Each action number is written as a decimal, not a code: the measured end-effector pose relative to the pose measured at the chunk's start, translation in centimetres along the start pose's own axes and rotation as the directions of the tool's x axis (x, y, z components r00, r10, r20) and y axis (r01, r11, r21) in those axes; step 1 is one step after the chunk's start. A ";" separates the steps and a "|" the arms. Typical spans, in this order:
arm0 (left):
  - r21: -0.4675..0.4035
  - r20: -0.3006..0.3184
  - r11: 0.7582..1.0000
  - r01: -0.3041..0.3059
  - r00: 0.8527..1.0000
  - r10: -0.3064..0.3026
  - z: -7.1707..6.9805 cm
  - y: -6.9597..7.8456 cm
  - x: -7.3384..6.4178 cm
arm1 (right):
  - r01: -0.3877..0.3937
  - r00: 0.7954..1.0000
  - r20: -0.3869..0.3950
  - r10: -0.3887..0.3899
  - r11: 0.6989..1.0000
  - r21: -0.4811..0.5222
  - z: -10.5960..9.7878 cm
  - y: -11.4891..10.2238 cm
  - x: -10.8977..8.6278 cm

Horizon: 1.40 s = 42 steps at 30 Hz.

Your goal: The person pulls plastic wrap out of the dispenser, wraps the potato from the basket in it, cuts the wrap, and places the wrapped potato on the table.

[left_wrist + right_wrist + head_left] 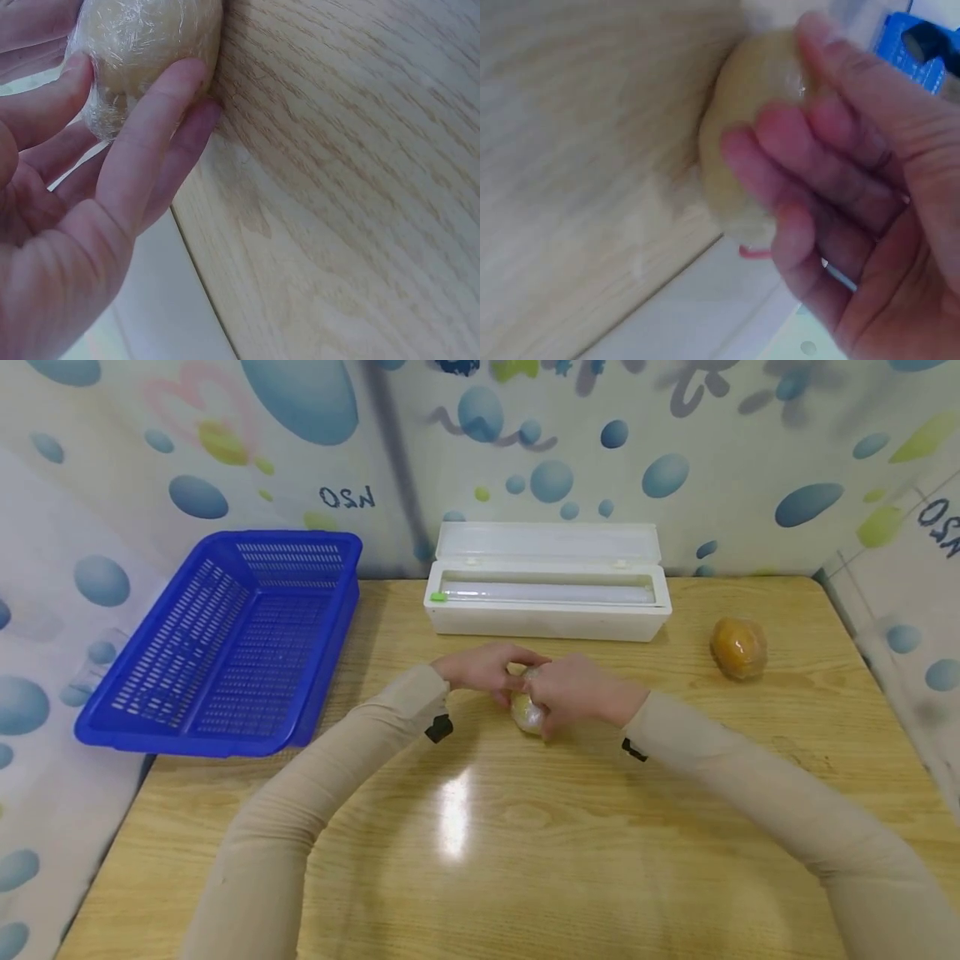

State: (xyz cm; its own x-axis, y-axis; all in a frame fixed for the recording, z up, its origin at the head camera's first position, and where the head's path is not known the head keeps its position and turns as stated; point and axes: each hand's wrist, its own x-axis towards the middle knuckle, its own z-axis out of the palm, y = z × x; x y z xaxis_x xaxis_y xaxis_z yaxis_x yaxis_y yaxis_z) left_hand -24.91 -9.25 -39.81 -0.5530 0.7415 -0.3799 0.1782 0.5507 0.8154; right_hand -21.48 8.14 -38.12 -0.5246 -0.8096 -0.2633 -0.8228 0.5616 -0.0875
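A pale yellow, potato-like item (527, 714) wrapped in crinkled clear film rests on the table between both hands. My left hand (487, 670) holds its left side; in the left wrist view the thumb and fingers press on the bunched film (109, 105). On the other side my right hand (585, 691) grips it, with curled fingers (810, 150) against its surface in the right wrist view. Part of the item is hidden behind the hands. Beyond them stands a white cling film dispenser (547, 625), lid raised, with a film roll (547, 592) inside.
A blue plastic basket (318, 693) stands at the left of the wooden table (525, 860). Near the right side lies an orange, round item (738, 647) wrapped in clear film. A patterned wall covering (510, 468) borders the table's back and sides.
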 end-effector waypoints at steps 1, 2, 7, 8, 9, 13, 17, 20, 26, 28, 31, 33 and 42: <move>-0.004 0.003 1.000 0.001 1.000 -0.001 0.0 0.0 0.0 | 0.012 1.000 0.006 -0.012 1.000 0.005 -0.1 0.1 0.0; -0.007 0.007 1.000 0.000 1.000 0.000 0.0 0.0 0.0 | 0.021 1.000 0.009 -0.021 1.000 0.015 -0.1 0.2 0.1; 0.029 0.008 1.000 -0.007 1.000 0.007 -0.3 0.3 -0.2 | 0.005 1.000 -0.006 -0.005 1.000 0.022 -0.1 0.1 0.1; 0.037 0.007 0.999 -0.007 1.000 0.007 -0.3 0.3 -0.2 | -0.001 1.000 -0.020 0.001 1.000 0.015 0.0 0.1 0.1; 0.044 0.005 0.999 -0.007 1.000 0.007 -0.3 0.3 -0.3 | -0.006 0.999 -0.034 0.006 1.000 0.009 0.0 0.0 0.0; 0.051 0.006 0.999 -0.001 1.000 0.001 -0.3 0.2 -0.3 | -0.016 0.997 -0.079 0.015 1.000 -0.001 0.3 -0.1 -0.1; 0.049 0.007 0.999 -0.001 1.000 0.001 -0.2 0.1 -0.4 | -0.002 0.997 -0.072 0.002 1.000 -0.005 0.5 -0.2 -0.1; 0.047 0.006 0.999 0.001 1.000 -0.001 -0.2 0.1 -0.3 | -0.001 0.999 -0.051 0.000 1.000 -0.015 0.5 -0.3 0.0; 0.027 0.002 1.000 0.013 1.000 -0.013 -0.1 0.0 -0.1 | -0.009 1.000 -0.027 0.008 1.000 -0.016 0.4 -0.4 0.1; 0.022 0.000 1.000 0.013 1.000 -0.013 -0.1 0.0 -0.1 | -0.007 0.999 -0.034 0.006 1.000 -0.024 0.4 -0.4 0.1; 0.020 -0.004 1.000 0.017 1.000 -0.017 -0.1 0.0 -0.1 | -0.016 0.998 -0.064 0.014 0.999 -0.045 0.5 -0.6 0.0; 0.004 -0.007 1.000 0.023 1.000 -0.023 0.0 0.1 -0.1 | -0.031 0.995 -0.094 0.025 0.998 -0.060 0.7 -0.8 -0.1; -0.099 -0.036 0.994 0.037 0.999 -0.041 0.3 0.0 -0.3 | -0.110 0.941 -0.334 0.046 0.979 -0.173 2.1 -2.1 -0.2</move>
State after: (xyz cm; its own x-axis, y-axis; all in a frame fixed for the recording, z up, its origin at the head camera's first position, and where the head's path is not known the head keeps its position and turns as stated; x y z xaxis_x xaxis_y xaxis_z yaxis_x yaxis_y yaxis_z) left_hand -24.47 -9.33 -39.86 -0.5886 0.7042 -0.3970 0.0762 0.5372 0.8400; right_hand -19.21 7.52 -39.92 -0.6049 -0.7933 0.0690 -0.7858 0.6087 0.1097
